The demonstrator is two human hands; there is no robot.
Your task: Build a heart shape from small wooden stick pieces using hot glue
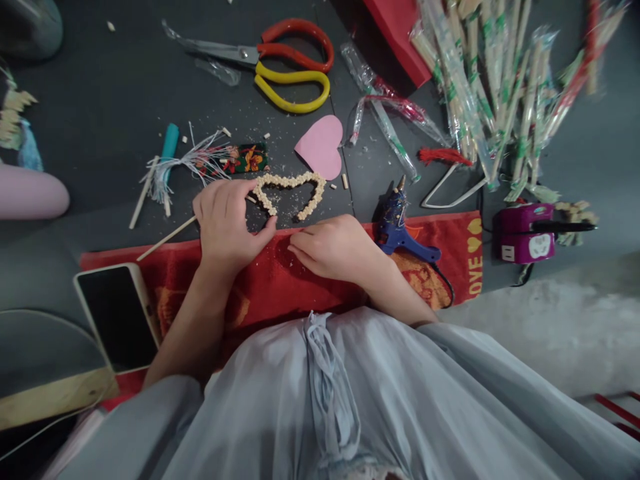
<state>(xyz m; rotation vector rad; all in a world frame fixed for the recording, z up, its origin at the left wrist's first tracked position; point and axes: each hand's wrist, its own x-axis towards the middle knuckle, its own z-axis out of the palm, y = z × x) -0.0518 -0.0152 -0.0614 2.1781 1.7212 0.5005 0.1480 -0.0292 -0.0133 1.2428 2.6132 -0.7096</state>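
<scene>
In the head view, a heart-shaped outline (289, 181) of small pale wooden pieces lies on the dark table, with a gap at its lower point. My left hand (223, 223) grips its left side, index finger at the upper edge and thumb by the lower left end. Just below the outline's right end, my right hand (333, 248) is closed over the red towel (270, 267), fingertips pressed together; whatever they pinch is hidden. A pink paper heart (323, 147) lies above the outline, with a small wooden peg (345, 181) and crumbs around it.
A blue glue gun (400, 223) rests on the towel at right. Scissors (293, 63) with red and yellow handles lie behind. Bundles of wrapped sticks (480, 80) fill the back right. A phone (117, 320), a thin stick (165, 239) and a purple box (527, 233) flank the hands.
</scene>
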